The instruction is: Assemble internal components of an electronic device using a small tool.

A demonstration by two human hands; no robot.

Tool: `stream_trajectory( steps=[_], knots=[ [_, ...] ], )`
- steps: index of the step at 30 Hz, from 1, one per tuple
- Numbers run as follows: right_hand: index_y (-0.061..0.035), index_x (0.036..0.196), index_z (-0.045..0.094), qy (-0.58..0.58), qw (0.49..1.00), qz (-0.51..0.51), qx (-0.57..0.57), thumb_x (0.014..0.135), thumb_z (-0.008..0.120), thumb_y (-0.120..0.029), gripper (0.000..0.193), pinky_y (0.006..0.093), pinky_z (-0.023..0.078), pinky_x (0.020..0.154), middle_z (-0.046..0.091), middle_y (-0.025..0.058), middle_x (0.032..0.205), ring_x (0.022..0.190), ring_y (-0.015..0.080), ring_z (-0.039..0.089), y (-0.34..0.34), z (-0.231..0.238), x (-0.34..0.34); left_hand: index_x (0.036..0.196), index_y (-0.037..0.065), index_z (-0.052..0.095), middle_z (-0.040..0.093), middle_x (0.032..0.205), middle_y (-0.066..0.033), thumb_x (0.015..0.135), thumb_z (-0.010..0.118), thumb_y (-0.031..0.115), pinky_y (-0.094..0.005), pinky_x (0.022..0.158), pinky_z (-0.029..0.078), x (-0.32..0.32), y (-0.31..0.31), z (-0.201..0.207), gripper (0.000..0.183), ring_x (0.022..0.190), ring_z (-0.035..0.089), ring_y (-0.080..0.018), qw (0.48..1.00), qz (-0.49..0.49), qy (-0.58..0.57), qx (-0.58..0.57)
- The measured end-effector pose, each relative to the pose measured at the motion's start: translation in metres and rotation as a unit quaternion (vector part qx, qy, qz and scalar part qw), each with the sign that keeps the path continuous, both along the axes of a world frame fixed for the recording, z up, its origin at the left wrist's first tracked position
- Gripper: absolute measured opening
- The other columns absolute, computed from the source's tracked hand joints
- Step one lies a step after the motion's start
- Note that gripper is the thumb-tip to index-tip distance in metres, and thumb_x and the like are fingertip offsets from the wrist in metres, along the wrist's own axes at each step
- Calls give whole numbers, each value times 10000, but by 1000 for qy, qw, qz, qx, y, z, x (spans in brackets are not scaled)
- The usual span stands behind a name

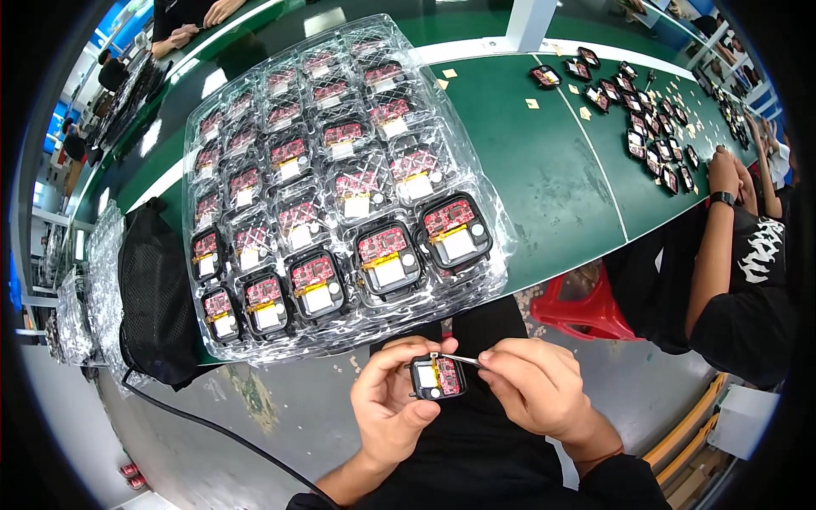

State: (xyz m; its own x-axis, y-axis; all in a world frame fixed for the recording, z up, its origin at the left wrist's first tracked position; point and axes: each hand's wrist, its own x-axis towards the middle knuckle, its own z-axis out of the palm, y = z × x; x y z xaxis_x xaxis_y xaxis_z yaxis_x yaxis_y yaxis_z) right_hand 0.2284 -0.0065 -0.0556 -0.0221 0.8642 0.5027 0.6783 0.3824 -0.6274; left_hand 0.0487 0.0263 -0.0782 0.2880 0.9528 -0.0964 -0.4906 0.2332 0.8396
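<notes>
2 bare hands in work, apart from each other, both low at the near side, off the table edge. Left hand point(387, 399) had 1 black-framed unit point(450, 378) gripped between thumb and fingers, open side up: red board, white block, yellow strip, 1 round grey part. Right hand point(540, 387) was pinched on 1 pair of metal tweezers point(463, 360), tips pointing left at the unit's far edge, right by 1 small pale piece point(434, 355). Couldn't tell if the tips touched it.

Far side of the hands: clear plastic tray stack point(493, 194) on the green table point(561, 212), 5 columns of similar units. Nearest row held 5 units, frames plainly visible; 1 more like that sat just behind at the left end. Farther rows showed through glare and crinkled plastic, so no firm total.

Right, far part of table: 20+ loose units point(636, 143) in a cluster, exact count not readable, plus several yellowish scraps point(532, 104). 1 red stool point(586, 306) stood by the near edge at right; 1 co-worker point(714, 340) beyond it, dark wristband on 1 wrist.

Left of tray stack: 1 black mesh bag point(157, 289). 1 black cable point(225, 442) ran from near its base toward the near edge.
</notes>
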Motion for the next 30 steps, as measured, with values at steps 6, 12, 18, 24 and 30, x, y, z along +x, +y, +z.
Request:
stream_trajectory(
  steps=[6, 12, 18, 24, 30],
  knots=[
    [-2, 939, 722, -97, 992, -5, 76, 702, 807, -9, 252, 258, 445, 500, 686, 77, 872, 585, 149, 596, 0, -7, 5, 1233, -42, 551, 569, 1184, -179, 790, 870, 361, -489, 1031, 521, 2, -2, -1, 678, 1130, 622, -293, 999, -27, -10, -15],
    [3, 952, 710, 0, 1000, 8, 26, 698, 800, 29, 271, 279, 483, 518, 690, 86, 867, 597, 176, 618, -2, -9, 5, 1231, -49, 557, 564, 1185, -183, 790, 872, 340, -475, 1017, 531, 2, -3, -3, 667, 1100, 648, -320, 999, -27, -17, -18],
    [9, 974, 698, 56, 998, 30, -20, 717, 789, 35, 273, 298, 507, 534, 687, 96, 859, 619, 206, 639, 3, -11, 6, 1226, -70, 551, 550, 1208, -192, 787, 874, 343, -463, 1013, 537, 1, -1, -1, 684, 1103, 647, -319, 999, -26, -8, -24],
    [4, 981, 704, 15, 1000, 19, -17, 706, 794, 24, 290, 304, 503, 530, 689, 87, 862, 616, 202, 628, 3, -10, 2, 1226, -75, 550, 545, 1226, -198, 789, 871, 356, -457, 1016, 535, -1, -1, -5, 693, 1100, 647, -317, 1000, -18, 4, -22],
    [-7, 957, 713, -29, 999, -3, 16, 690, 797, 21, 282, 289, 487, 521, 691, 71, 864, 593, 178, 606, -3, -14, 2, 1283, -85, 550, 526, 1307, -185, 828, 847, 211, -437, 1048, 495, -5, 0, -11, 619, 1204, 614, -348, 997, -51, -51, -8]
  ],
)
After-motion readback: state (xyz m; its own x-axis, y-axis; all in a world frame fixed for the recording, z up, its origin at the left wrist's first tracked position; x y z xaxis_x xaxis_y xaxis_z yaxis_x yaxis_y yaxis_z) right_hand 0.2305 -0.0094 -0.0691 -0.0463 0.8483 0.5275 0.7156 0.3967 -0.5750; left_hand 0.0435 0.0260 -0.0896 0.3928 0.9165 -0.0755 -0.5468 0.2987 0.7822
